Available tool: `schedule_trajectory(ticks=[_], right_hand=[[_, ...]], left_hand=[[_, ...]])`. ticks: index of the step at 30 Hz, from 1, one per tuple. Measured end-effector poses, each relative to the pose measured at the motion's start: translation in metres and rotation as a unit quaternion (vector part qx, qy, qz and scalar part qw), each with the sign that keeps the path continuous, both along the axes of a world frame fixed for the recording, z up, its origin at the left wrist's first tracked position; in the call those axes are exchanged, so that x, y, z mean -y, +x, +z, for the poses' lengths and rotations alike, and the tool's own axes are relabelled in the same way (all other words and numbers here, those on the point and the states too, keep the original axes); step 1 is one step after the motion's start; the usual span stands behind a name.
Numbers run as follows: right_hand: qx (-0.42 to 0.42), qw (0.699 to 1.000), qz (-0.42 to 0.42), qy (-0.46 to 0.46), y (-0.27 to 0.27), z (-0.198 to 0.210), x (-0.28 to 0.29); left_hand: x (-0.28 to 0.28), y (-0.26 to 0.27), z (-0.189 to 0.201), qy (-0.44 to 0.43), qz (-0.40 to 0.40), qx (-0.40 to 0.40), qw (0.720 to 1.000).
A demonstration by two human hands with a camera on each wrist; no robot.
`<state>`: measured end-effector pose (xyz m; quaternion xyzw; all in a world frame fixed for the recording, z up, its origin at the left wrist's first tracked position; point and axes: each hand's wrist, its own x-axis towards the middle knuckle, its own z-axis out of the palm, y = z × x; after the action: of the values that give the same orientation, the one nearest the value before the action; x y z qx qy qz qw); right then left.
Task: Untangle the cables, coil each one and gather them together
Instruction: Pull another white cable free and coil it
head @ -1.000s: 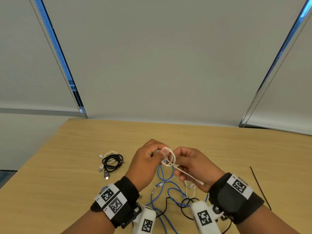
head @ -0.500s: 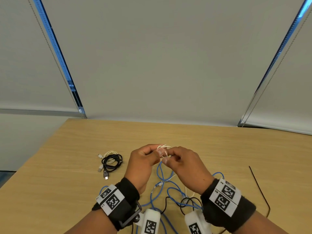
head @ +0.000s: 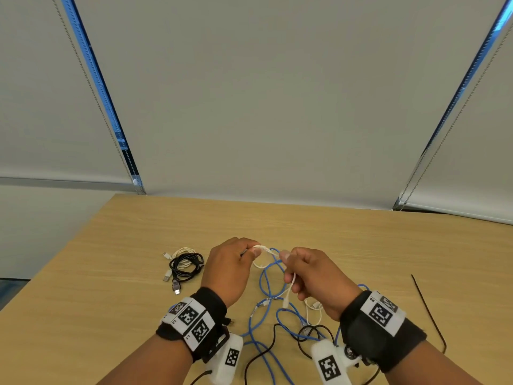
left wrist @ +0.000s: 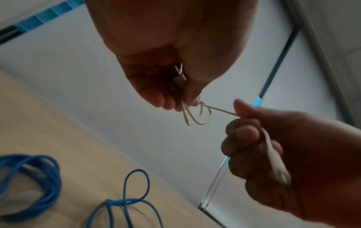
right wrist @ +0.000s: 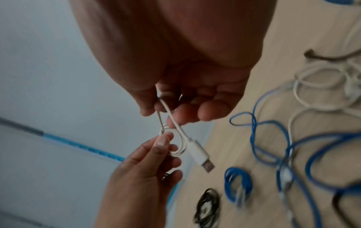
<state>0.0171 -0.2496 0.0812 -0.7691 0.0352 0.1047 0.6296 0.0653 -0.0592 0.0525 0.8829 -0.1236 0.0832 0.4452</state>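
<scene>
1. A thin white cable is held in the air above the desk, between both hands.
2. Small loops of the white cable are pinched between thumb and fingertips of the left hand; in the left wrist view the fingers are seen curled round the loops, with a plug tucked into the palm.
3. A short straight run of the cable is stretched from the loops to the right hand, where it is pinched by the thumb and curled fingers.
4. The free end with its white USB plug is left hanging below the right hand.
5. A blue cable is spread in loose, tangled loops on the desk beneath the hands, crossed by a black cable and another white cable.
6. A coiled black cable lies on a coiled white one on the desk, to the left of the hands and well apart from the tangle.
7. A thin black strip lies on the desk to the far right.
</scene>
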Motion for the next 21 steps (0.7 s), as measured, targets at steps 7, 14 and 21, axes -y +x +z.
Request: schedule_trajectory(ticks=[7,14,21], right_hand=[[0.134,0.986,-0.021,-0.095,-0.001,-0.009,-0.002],[0.093,0.994,-0.044,0.048,-0.004,-0.017,-0.012],[0.219,0.965,-0.121,-0.072,-0.007,-0.013,-0.013]], left_hand=[[0.004,-0.009,0.006,-0.362,-0.031,-0.350,0.863],[0.012,-0.009,0.013,-0.475,-0.004,-0.276,0.836],[0.013,-0.010,0.014,-0.434,0.027,-0.228,0.871]])
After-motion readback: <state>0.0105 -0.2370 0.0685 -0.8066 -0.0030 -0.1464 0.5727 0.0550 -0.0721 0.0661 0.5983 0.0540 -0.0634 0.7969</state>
